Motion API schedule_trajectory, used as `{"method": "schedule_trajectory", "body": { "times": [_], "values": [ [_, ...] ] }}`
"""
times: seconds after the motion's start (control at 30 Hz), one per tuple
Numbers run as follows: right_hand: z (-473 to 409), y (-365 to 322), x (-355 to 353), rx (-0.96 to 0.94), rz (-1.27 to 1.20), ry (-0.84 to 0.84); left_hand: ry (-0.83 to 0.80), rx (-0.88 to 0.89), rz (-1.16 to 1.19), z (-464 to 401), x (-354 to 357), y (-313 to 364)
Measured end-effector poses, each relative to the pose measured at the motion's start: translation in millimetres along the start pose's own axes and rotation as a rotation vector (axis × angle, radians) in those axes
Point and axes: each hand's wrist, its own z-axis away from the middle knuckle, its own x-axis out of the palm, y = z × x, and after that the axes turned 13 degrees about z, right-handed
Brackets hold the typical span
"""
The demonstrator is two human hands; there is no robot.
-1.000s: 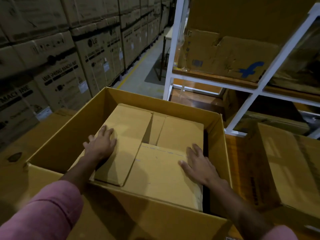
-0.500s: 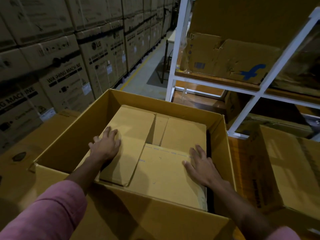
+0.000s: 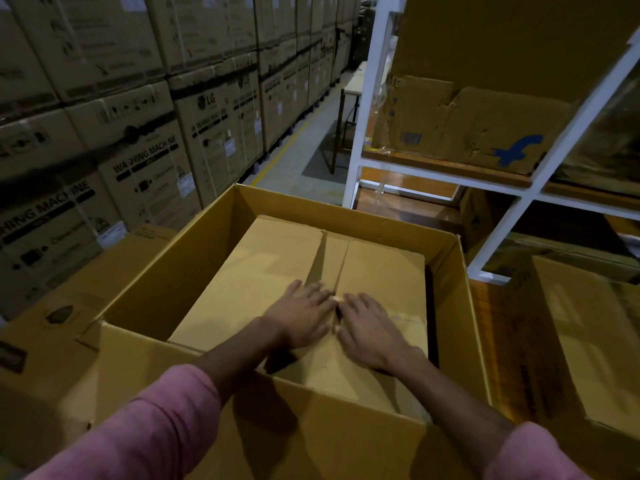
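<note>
The flap gap [image 3: 329, 261] runs straight away, right between the left hand [image 3: 304, 317] and right hand [image 3: 370, 327]; both hands' flat fingers press down.

Left grip [image 3: 304, 317] and right grip [image 3: 372, 329] are pressing flat on the inner box [image 3: 263, 271], cartons [image 3: 145, 161] standing stacked at ten o'clock.

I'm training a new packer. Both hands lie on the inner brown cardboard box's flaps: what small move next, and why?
Probably press both flaps down flat. The left hand and right hand rest open beside the seam of the smaller brown cardboard box inside the large open brown carton, and a shadowed gap shows between the flaps beyond them.
</note>
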Motion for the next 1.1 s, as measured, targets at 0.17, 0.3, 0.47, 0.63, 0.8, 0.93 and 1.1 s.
{"method": "schedule_trajectory", "body": {
  "times": [0.17,0.3,0.47,0.63,0.8,0.93,1.1],
  "values": [
    [-9.9,-24.4,-5.0,-0.053,-0.034,0.051,0.067,0.024,-0.337,7.4,-15.2,4.7],
    [-18.7,-40.1,-11.3,-0.123,-0.042,0.044,0.118,-0.127,-0.416,22.0,-26.5,10.4],
    [-39.9,-73.7,-32.7,-0.279,-0.167,0.139,0.198,-0.324,-0.367,39.3,-41.6,18.3],
    [-54.6,-110.4,-52.8,-0.445,-0.233,0.226,0.243,-0.628,-0.357,63.9,-49.1,6.1],
    [-80.3,-141.2,-63.1,-0.433,-0.221,0.097,0.337,-0.755,-0.110,88.0,-48.3,-30.4],
    [-98.0,-160.4,-58.2,-0.412,-0.172,-0.028,0.384,-0.823,0.108,102.8,-29.3,-58.8],
    [-112.2,-175.0,-47.0,-0.435,-0.113,-0.079,0.393,-0.930,0.375,101.3,-13.4,-78.0]
  ]
}}
